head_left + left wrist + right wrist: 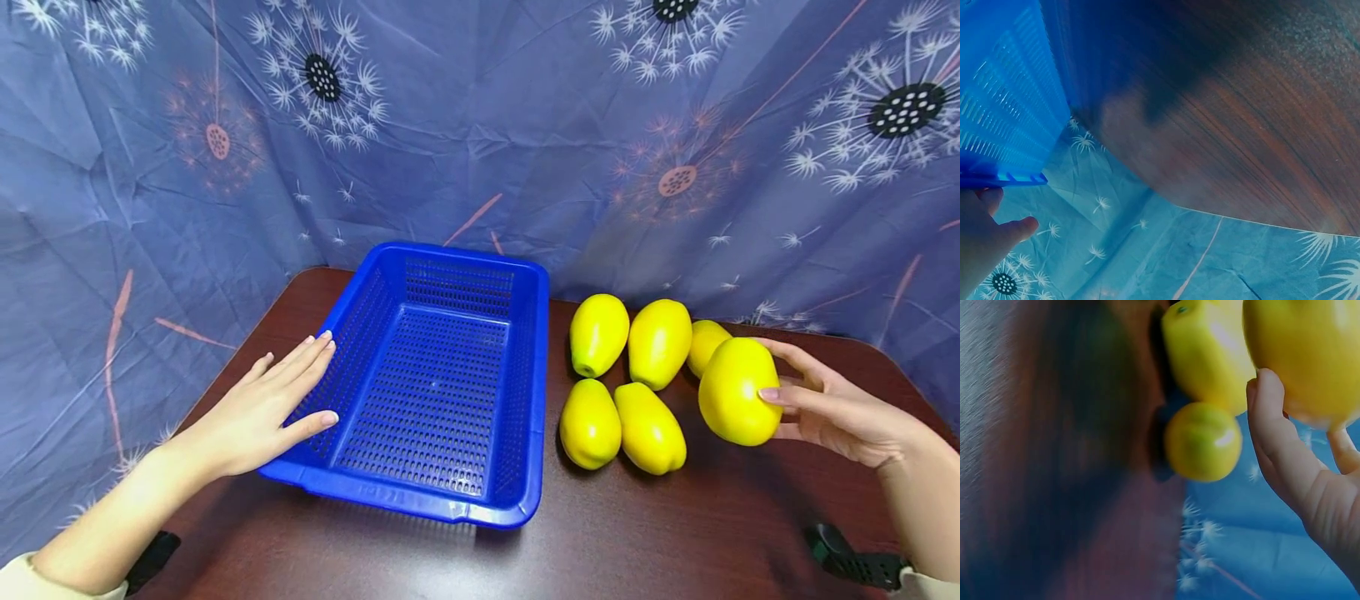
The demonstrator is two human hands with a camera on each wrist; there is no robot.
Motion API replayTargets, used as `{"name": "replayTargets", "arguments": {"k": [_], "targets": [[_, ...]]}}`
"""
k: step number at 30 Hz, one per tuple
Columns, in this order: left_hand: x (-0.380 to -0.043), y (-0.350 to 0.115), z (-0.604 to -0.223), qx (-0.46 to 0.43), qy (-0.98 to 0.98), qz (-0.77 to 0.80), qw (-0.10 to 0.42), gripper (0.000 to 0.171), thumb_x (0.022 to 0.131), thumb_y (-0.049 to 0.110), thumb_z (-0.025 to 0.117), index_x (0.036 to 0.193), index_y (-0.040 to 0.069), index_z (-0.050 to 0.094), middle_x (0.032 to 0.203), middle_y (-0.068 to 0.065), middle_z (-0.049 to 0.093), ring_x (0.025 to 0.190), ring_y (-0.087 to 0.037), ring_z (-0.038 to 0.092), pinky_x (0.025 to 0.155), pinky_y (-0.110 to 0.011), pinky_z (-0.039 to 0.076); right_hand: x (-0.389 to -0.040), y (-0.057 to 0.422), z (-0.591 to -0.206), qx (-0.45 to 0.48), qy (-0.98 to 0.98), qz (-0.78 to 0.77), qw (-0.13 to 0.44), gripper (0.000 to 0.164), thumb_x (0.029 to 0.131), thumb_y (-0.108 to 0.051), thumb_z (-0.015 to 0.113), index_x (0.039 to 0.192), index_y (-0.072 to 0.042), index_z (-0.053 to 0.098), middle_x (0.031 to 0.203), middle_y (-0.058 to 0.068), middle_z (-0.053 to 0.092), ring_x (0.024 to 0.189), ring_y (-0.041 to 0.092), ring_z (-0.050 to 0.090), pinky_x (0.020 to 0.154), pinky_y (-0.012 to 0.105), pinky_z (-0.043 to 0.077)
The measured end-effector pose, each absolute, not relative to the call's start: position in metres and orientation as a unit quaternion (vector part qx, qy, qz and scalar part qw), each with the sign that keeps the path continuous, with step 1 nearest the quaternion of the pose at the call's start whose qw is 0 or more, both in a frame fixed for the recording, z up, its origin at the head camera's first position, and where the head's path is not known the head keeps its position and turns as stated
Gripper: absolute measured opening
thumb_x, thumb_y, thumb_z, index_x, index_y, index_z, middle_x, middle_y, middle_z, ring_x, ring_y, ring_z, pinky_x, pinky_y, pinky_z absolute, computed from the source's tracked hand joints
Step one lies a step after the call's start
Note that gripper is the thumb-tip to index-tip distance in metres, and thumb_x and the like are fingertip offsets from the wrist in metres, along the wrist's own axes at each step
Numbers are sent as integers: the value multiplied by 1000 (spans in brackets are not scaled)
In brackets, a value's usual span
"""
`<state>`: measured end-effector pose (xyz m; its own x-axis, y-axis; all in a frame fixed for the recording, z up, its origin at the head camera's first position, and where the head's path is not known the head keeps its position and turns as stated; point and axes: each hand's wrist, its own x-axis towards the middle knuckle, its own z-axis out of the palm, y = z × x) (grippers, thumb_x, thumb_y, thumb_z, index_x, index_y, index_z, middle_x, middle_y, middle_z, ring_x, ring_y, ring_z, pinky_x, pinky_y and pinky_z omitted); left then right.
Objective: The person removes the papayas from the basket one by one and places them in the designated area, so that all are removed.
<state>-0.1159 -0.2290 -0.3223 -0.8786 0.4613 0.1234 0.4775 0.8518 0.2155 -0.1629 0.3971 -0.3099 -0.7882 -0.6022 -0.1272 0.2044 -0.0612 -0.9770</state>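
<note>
A blue plastic basket [544, 375] with perforated walls stands on the table, with no fruit inside it. My left hand [262, 408] lies across its left rim, fingers straight. In the left wrist view, thumb and fingertip show beside the basket wall [1010, 106]. On the right, my right hand [847, 412] grips a yellow papaya [738, 392] between thumb and fingers, above the table. The right wrist view shows this papaya [1310, 356] up close, partly cut off. Several more yellow papayas [660, 343] lie between basket and right hand; one papaya [705, 343] is partly hidden behind the held one.
The dark brown wooden table [600, 533] has a rounded edge at the back. A blue cloth [480, 125] with dandelion prints hangs behind and beside it. Black straps [862, 567] show at both wrists.
</note>
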Motion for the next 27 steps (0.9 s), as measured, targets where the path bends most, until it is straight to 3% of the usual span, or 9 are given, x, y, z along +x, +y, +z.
{"name": "replayTargets", "arguments": {"k": [14,27], "targets": [[-117,-228,-323,-247,-961,-120,39,74,94,46,49,149,7,19,155,-9,15,141,-27,13,106,-60,13,-155,410,-350,-83,646,-673,350,51,99,-1,30,130,-41,34,119,-5,50,104,24,58,83,50,48],[-118,-229,-322,-252,-959,-127,34,75,93,45,50,149,7,18,155,-9,14,142,-27,11,107,-60,12,-159,410,-357,-59,672,-635,376,46,100,-7,33,124,-46,34,120,-5,47,106,23,56,85,52,47]]}}
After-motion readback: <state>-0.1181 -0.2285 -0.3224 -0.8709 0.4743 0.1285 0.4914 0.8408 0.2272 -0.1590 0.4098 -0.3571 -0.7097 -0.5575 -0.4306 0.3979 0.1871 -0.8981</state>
